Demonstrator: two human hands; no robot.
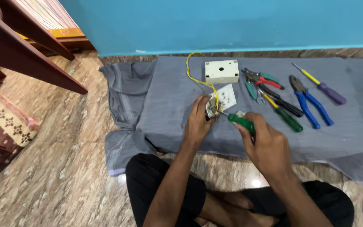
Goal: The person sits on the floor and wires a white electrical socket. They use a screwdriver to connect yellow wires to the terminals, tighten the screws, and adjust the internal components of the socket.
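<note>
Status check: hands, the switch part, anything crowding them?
Left hand holds small white switch part. Right hand holds green-handled screwdriver, tip at part. Yellow wire attached; pliers aside.

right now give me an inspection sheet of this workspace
surface: grey cloth spread on a marbled stone floor
job's things: small white switch part; green-handled screwdriver, tip at the part
clutter: white box, white plate, blue pliers, red and teal pliers, purple screwdriver, second green screwdriver
grippers: left hand holds the part; right hand grips the screwdriver
cables: yellow wire loops to the part
surroundings: blue wall, wooden furniture
</note>
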